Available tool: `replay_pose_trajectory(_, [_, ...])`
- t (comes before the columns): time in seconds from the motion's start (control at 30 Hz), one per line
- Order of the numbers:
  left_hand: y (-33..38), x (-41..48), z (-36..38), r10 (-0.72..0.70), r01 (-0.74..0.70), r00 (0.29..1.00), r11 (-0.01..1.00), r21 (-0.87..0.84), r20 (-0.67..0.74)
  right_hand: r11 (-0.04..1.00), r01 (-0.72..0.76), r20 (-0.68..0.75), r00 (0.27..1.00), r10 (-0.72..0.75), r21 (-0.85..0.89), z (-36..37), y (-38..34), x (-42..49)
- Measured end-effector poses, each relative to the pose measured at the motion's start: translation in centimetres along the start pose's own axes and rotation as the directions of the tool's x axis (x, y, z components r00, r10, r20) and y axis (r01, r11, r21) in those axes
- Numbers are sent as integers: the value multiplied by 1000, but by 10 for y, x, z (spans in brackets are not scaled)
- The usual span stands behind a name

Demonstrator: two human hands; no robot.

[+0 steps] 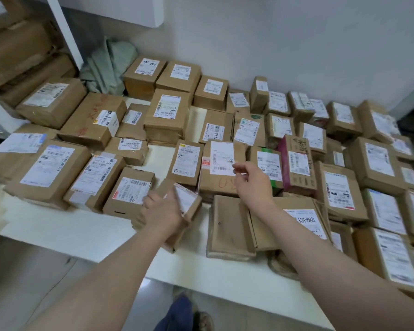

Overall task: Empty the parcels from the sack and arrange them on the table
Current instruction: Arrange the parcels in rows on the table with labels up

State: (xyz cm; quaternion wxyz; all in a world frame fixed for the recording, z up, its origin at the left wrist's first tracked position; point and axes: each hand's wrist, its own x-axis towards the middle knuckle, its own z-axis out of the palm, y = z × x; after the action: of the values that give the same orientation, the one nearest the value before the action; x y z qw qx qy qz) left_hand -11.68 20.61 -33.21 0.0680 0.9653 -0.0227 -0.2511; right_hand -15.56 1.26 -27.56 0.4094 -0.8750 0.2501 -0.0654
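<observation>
Left hand [161, 211]: lower centre, forearm reaching in, fingers gripping a small parcel [185, 201], tilted, probably to fit the gap on the tabletop [81, 225].
Right hand [251, 181]: centre, hovering over boxes, fingers loosely curled, holding nothing.
Laid parcels [165, 115]: mid-frame, mostly labels up, in rows, likely for reading.
Sack [108, 65]: upper left, slumped, apparently emptied.

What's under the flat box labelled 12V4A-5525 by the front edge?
A crumpled brown-wrapped parcel pokes out beneath the flat box at its near edge. How far it runs underneath, and whether anything else lies there, is hidden by the box and the right forearm.
</observation>
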Motion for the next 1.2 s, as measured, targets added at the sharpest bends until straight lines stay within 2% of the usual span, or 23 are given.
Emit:
replay_pose_trajectory(0.07, [-7, 0, 0, -55, 54, 995, 998, -17, -89, 1000, -6, -25, 1000, 6, -4, -13, 8, -12])
replay_pose_trajectory(0.13, [-7, -3, 1, -10, 18, 976, 999, 37, -219, 1000, -8, -80, 997, 5, -28, -25, 16, -23])
replay_pose_trajectory(0.2, [3, -13, 1, 84, -92, 917, 996, -3, -390, 996, -41, -182, 983, 25, -83, -36, 27, -32])
replay_pose_trajectory(0.27, [24, -29, 0, 172, -228, 871, 971, -68, -461, 977, -143, -293, 952, 92, -156, -47, 38, -42])
replay_pose_trajectory(0.33, [46, -46, 2, 296, -356, 884, 928, -112, -362, 935, -282, -348, 917, 197, -215, -60, 48, -53])
replay_pose_trajectory(0.4, [65, -61, 8, 442, -466, 879, 876, -123, -180, 889, -397, -346, 887, 306, -231, -71, 59, -62])
replay_pose_trajectory(0.47, [78, -70, 19, 540, -540, 842, 842, -7, -11, 865, -440, -329, 876, 354, -241, -77, 70, -71])
replay_pose_trajectory(0.53, [86, -69, 31, 547, -552, 834, 827, 113, 67, 858, -459, -330, 867, 374, -232, -83, 78, -80])
replay_pose_trajectory(0.63, [92, -60, 32, 495, -507, 862, 849, 149, 108, 870, -488, -341, 833, 437, -77, -87, 86, -92])
replay_pose_trajectory(0.67, [94, -57, 30, 484, -501, 865, 848, 174, 134, 856, -515, -320, 818, 478, -38, -86, 86, -97])
replay_pose_trajectory(0.73, [96, -53, 24, 474, -510, 859, 828, 234, 196, 816, -577, -182, 800, 572, 25, -83, 91, -104])
replay_pose_trajectory(0.8, [99, -51, 20, 466, -520, 851, 813, 261, 243, 727, -653, 21, 747, 665, 212, -77, 92, -110])
replay_pose_trajectory(0.87, [103, -52, 20, 458, -522, 849, 800, 294, 263, 579, -694, 183, 694, 696, 428, -74, 90, -114])
replay_pose_trajectory(1.0, [94, -56, 31, 486, -557, 830, 744, 370, 274, 289, -676, 350, 642, 682, 677, -59, 95, -110])
replay_pose_trajectory(1.07, [79, -55, 35, 552, -601, 799, 736, 310, 238, 156, -643, 386, 616, 687, 750, -47, 95, -106])
replay_pose_trajectory(1.13, [61, -55, 30, 621, -660, 750, 724, 199, 227, 135, -617, 368, 615, 697, 775, -38, 88, -105])
replay_pose_trajectory(1.2, [41, -53, 22, 666, -697, 707, 712, 80, 238, 148, -556, 294, 625, 723, 818, -33, 79, -104])
